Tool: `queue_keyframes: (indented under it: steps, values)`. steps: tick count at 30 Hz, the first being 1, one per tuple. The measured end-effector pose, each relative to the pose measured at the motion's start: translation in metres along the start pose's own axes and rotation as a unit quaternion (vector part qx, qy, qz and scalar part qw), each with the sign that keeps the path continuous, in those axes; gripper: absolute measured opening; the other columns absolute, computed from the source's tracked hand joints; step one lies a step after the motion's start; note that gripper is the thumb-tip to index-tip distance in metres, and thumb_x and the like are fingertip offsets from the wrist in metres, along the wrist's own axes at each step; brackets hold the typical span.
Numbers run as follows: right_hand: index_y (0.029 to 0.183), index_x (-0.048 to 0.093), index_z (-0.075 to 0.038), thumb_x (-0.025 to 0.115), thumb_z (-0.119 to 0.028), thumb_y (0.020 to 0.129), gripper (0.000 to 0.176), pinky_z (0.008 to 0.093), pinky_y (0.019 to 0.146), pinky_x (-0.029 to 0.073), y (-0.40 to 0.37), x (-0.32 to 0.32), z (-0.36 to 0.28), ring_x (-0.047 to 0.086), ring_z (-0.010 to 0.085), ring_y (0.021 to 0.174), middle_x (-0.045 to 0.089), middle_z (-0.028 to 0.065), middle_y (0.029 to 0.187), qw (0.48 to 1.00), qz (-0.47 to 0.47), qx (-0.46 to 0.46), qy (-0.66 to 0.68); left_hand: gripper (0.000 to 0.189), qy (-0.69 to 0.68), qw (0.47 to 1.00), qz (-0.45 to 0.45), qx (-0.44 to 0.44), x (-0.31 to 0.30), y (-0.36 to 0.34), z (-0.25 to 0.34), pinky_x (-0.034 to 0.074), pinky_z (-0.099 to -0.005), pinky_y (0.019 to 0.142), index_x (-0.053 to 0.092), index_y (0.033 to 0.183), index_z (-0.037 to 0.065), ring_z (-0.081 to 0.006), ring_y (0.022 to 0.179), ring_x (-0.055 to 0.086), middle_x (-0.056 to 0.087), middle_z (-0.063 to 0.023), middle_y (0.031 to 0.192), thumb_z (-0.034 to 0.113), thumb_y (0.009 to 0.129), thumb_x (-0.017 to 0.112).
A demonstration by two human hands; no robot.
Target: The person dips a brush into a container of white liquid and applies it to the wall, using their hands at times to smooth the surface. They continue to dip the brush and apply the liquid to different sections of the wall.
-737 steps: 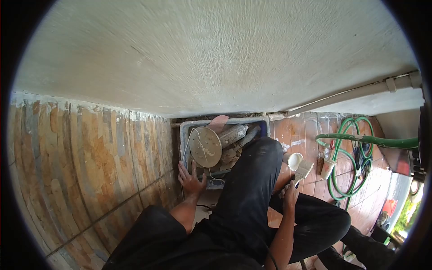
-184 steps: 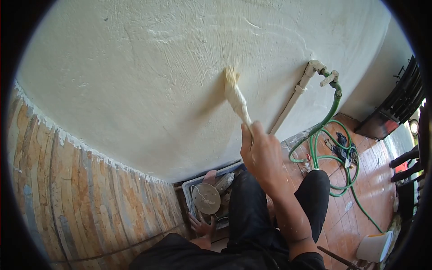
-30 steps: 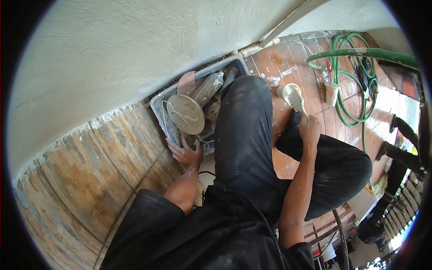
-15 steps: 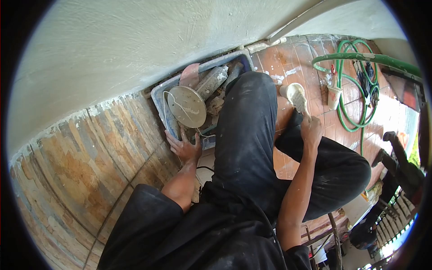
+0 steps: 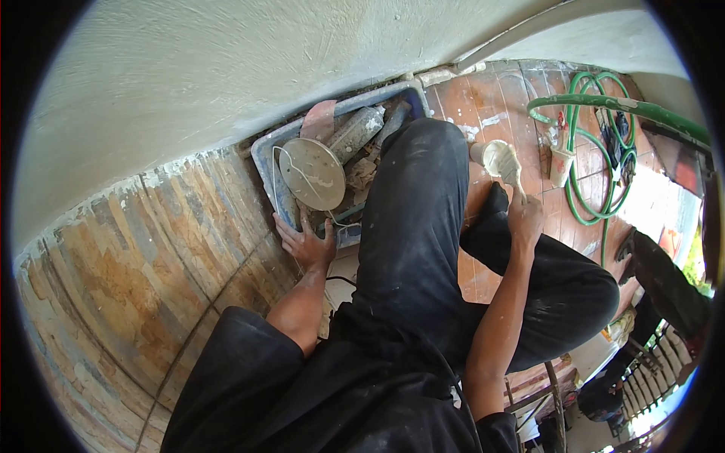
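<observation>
My right hand (image 5: 525, 221) is closed around the handle of a paintbrush (image 5: 507, 164). The brush's wide bristles are coated in off-white paint and rest at the mouth of a small white paint tub (image 5: 477, 153), beyond my bent legs. On the other side, my left hand (image 5: 308, 245) has its fingers spread against the near edge of a grey-blue plastic crate (image 5: 264, 167). A round, dirty lid (image 5: 313, 175) with a thin wire handle lies in that crate, just past my left fingertips.
Rubble-like blocks (image 5: 356, 134) and a pink piece (image 5: 319, 121) fill the crate beside the wall (image 5: 226, 75). A coiled green hose (image 5: 581, 181) and a spattered cup (image 5: 559, 166) stand on the tiles at right. Another person's dark-clothed leg (image 5: 664, 279) shows at far right.
The brush has shifted slightly right at the tub's mouth, still in my right hand. My left hand stays at the crate. The other person's legs at far right have changed position.
</observation>
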State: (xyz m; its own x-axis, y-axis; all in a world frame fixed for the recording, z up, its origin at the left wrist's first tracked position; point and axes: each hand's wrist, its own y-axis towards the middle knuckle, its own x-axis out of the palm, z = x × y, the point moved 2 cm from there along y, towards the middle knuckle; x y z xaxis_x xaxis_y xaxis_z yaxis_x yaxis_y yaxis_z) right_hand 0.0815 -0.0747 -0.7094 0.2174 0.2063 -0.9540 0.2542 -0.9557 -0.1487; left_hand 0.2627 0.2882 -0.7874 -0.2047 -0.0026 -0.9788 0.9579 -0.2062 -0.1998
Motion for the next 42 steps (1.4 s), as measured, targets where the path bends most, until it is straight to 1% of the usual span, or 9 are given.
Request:
queue_keyframes:
  steps: [12,15,17,24,27,30,32,35,42]
  values:
    - [0.068,0.063,0.005,0.056,-0.030,0.084,0.040,0.0472,0.057,0.043,0.002,0.002,0.007,0.058,0.0403,0.058,0.056,0.0263,0.062,0.999,-0.037,0.000,-0.017,0.058,0.002,1.000,-0.010,-0.009,-0.003,0.000,0.000,0.023,-0.0529,0.103,0.049,0.130,0.018,-0.0414,0.135,0.016,0.007,-0.0259,0.148,0.043,0.079,0.061]
    - [0.067,0.064,0.005,0.057,-0.031,0.084,0.041,0.0469,0.057,0.044,0.005,0.008,0.006,0.059,0.0404,0.058,0.057,0.0263,0.063,0.999,0.040,-0.005,0.015,0.057,-0.005,1.000,-0.015,-0.012,-0.002,0.001,0.000,0.022,-0.0525,0.103,0.051,0.129,0.018,-0.0412,0.135,0.015,0.007,-0.0257,0.148,0.045,0.079,0.059]
    - [0.068,0.065,0.004,0.056,-0.031,0.084,0.040,0.0468,0.058,0.045,0.007,0.007,0.007,0.060,0.0406,0.060,0.058,0.0259,0.064,0.999,-0.025,-0.016,-0.027,0.056,0.005,1.000,-0.021,-0.003,-0.002,0.001,-0.001,0.023,-0.0524,0.103,0.053,0.127,0.016,-0.0409,0.135,0.015,0.006,-0.0255,0.148,0.046,0.080,0.058]
    - [0.069,0.066,0.003,0.056,-0.033,0.084,0.040,0.0472,0.060,0.045,0.005,0.005,0.005,0.060,0.0409,0.062,0.059,0.0259,0.065,1.000,0.019,0.005,0.000,0.053,0.009,0.999,-0.039,-0.012,-0.005,0.002,0.002,0.023,-0.0514,0.103,0.056,0.124,0.014,-0.0405,0.135,0.014,0.005,-0.0250,0.148,0.044,0.080,0.059]
    - [0.071,0.066,0.003,0.056,-0.034,0.084,0.041,0.0470,0.061,0.045,0.004,0.004,0.006,0.060,0.0411,0.063,0.059,0.0258,0.066,0.999,-0.037,0.012,-0.019,0.052,0.010,1.000,-0.028,-0.003,-0.006,0.000,0.001,0.023,-0.0509,0.103,0.057,0.124,0.016,-0.0404,0.135,0.015,0.005,-0.0247,0.149,0.043,0.080,0.060]
    - [0.072,0.066,0.004,0.056,-0.036,0.084,0.042,0.0470,0.062,0.045,0.007,0.003,0.002,0.060,0.0413,0.064,0.059,0.0259,0.066,0.999,0.039,0.017,0.000,0.050,-0.005,1.000,-0.013,-0.010,-0.006,0.001,0.003,0.023,-0.0507,0.103,0.058,0.123,0.017,-0.0401,0.135,0.015,0.006,-0.0246,0.149,0.043,0.080,0.060]
    - [0.073,0.066,0.004,0.055,-0.037,0.084,0.044,0.0467,0.062,0.045,0.009,0.003,0.007,0.060,0.0409,0.064,0.059,0.0260,0.066,0.996,-0.073,0.041,-0.031,0.056,0.015,1.000,-0.001,0.013,-0.004,0.001,0.001,0.027,-0.0477,0.098,0.060,0.119,0.010,-0.0393,0.135,0.014,0.005,-0.0263,0.149,0.047,0.078,0.060]
    - [0.071,0.065,0.005,0.055,-0.038,0.084,0.046,0.0468,0.061,0.045,0.004,0.009,0.008,0.061,0.0406,0.064,0.059,0.0264,0.066,0.999,0.018,0.033,0.000,0.054,0.015,1.000,0.002,0.007,-0.003,0.001,0.000,0.028,-0.0481,0.098,0.060,0.118,0.010,-0.0391,0.135,0.014,0.006,-0.0260,0.149,0.047,0.078,0.060]
    - [0.073,0.066,0.005,0.055,-0.038,0.085,0.046,0.0471,0.062,0.045,0.000,0.006,0.015,0.061,0.0410,0.065,0.060,0.0263,0.068,0.998,-0.022,0.061,0.014,0.050,0.010,1.000,-0.020,-0.006,-0.007,-0.001,0.001,0.025,-0.0516,0.102,0.059,0.122,0.015,-0.0396,0.135,0.015,0.006,-0.0241,0.149,0.043,0.080,0.060]
